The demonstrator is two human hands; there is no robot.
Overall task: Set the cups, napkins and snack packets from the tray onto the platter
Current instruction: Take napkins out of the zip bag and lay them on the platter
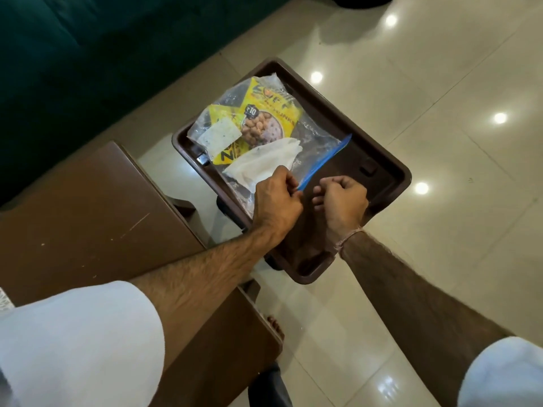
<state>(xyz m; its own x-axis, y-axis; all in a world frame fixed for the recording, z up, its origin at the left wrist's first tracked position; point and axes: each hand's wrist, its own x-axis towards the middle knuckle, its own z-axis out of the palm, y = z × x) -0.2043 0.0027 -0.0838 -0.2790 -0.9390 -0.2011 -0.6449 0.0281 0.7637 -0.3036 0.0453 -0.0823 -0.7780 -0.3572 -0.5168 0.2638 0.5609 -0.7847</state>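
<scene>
A dark brown tray (379, 160) stands over the tiled floor. On it lies a clear zip bag (311, 133) with a blue seal strip (326, 160). Inside the bag are yellow snack packets (264, 118) and white napkins (264, 163). My left hand (276, 201) is closed on the bag's near corner, at the end of the blue strip. My right hand (342, 198) is a loose fist just right of that corner, over the tray; whether it pinches the bag I cannot tell. No cups show.
A brown wooden table (88, 212) sits to the left, its edge close to the tray. A dark green sofa (73, 45) fills the top left. Glossy cream floor tiles (440, 113) surround the tray. A bare foot (276, 327) shows below the table.
</scene>
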